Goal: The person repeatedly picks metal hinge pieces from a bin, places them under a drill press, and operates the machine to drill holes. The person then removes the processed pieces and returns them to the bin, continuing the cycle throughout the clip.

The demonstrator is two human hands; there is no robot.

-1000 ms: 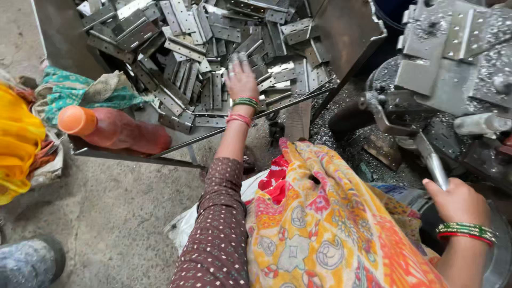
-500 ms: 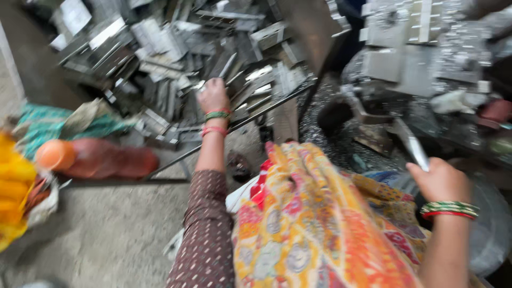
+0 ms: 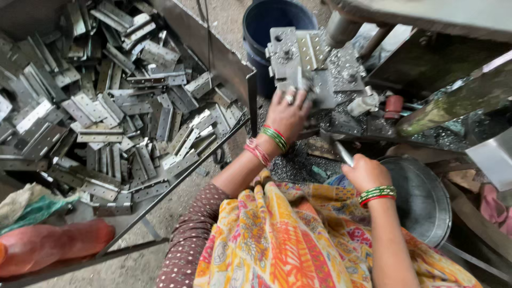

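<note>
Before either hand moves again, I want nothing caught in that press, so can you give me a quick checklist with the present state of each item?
1. Left hand rests against the perforated metal fixture: not ok.
2. Right hand grips the metal lever: ok.
3. Piece seated in the fixture: cannot tell, the hand hides it.
4. Bangles away from the fixture: ok.
5. Pile of metal plates lies apart from the fixture, in the tray: ok.

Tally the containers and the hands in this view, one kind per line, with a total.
Hands: 2, the left hand at the metal fixture plate, the right hand gripping a metal rod
Dark blue bucket: 1
Grey metal basin: 1
Orange plastic bottle: 1
Total: 5
</note>
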